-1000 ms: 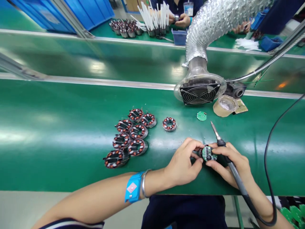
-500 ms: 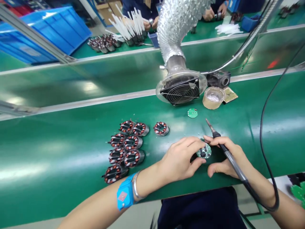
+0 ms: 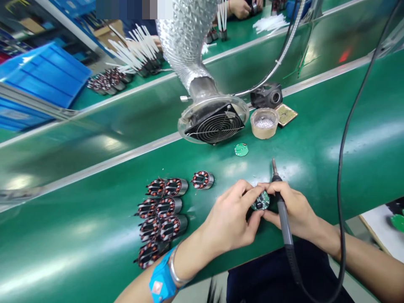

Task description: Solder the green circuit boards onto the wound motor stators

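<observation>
Near the bench's front edge, my left hand [image 3: 232,216] grips a small round green circuit board [image 3: 261,201] by its edge, between thumb and fingers. A black component shows on the board's upper face; what lies under it is hidden. My right hand [image 3: 292,208] has a soldering iron [image 3: 283,214] lying across it, tip pointing away from me, and its thumb and fingertip touch the board's right side. A second round green board [image 3: 241,150] lies flat beyond my hands. To the left stand several motor stators [image 3: 170,207] with copper windings, one [image 3: 202,180] apart from the cluster.
A fume extractor fan [image 3: 217,126] on a silver duct hangs over the bench. Behind it sit a round tub of solder bits [image 3: 264,123], a square tin [image 3: 286,115] and a black stand [image 3: 267,96]. The iron's cord [image 3: 343,168] loops at right. Co-workers' hands show across the divider.
My right thumb and finger have closed in on the board's right side, and the iron has swung more upright. The whole view has shifted and tilted.
</observation>
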A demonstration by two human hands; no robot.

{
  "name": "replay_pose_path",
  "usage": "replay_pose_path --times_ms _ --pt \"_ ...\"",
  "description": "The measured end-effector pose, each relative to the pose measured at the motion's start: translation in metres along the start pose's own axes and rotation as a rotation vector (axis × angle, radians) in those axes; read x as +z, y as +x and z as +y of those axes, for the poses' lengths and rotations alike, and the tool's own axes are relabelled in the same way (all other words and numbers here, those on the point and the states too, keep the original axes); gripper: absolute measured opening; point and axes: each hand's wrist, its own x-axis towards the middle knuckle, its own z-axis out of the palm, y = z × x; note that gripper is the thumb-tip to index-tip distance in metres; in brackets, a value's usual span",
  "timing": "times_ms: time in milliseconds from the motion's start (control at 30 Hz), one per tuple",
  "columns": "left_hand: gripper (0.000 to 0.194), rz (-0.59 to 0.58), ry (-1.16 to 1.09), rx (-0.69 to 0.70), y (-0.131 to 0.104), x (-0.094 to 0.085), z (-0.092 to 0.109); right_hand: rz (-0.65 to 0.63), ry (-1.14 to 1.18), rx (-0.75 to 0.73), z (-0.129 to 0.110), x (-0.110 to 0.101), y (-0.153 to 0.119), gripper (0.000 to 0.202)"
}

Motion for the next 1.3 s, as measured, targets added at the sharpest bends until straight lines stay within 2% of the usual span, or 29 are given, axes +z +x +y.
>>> replay_pose_path --times_ms 400,600,700,867,1033,1100,1233,1300 --pt "0.042 0.048 0.116 -0.028 -0.004 0.011 -0.001 0.053 -0.109 -0.094 -0.002 0.002 -0.001 0.029" --pt "0.046 -0.020 0.202 -0.063 0.001 0.009 0.010 0.042 -0.204 -0.196 -0.004 0.001 -0.003 0.033" --pt "0.047 -0.043 0.200 -0.096 0.004 0.007 0.011 0.057 -0.166 -0.166 -0.002 0.000 -0.003 0.031" --pt "0.044 -0.016 0.044 -0.091 0.002 0.006 0.003 0.059 -0.068 0.024 -0.001 -0.002 -0.006 0.041" --pt "0.061 0.047 -0.167 -0.102 -0.006 0.005 -0.004 0.094 -0.083 0.006 0.000 -0.002 -0.011 0.043" --pt "0.058 0.033 -0.328 -0.203 -0.009 0.005 -0.010 0.068 -0.072 -0.016 0.000 0.000 -0.010 0.046" --pt "0.034 -0.063 -0.832 -0.493 -0.010 0.011 -0.026 0.007 -0.046 -0.023 -0.001 0.000 -0.003 0.045" --pt "0.028 -0.060 -1.021 -0.589 -0.007 0.017 -0.033 0.000 -0.051 -0.021 -0.002 -0.001 -0.001 0.042"
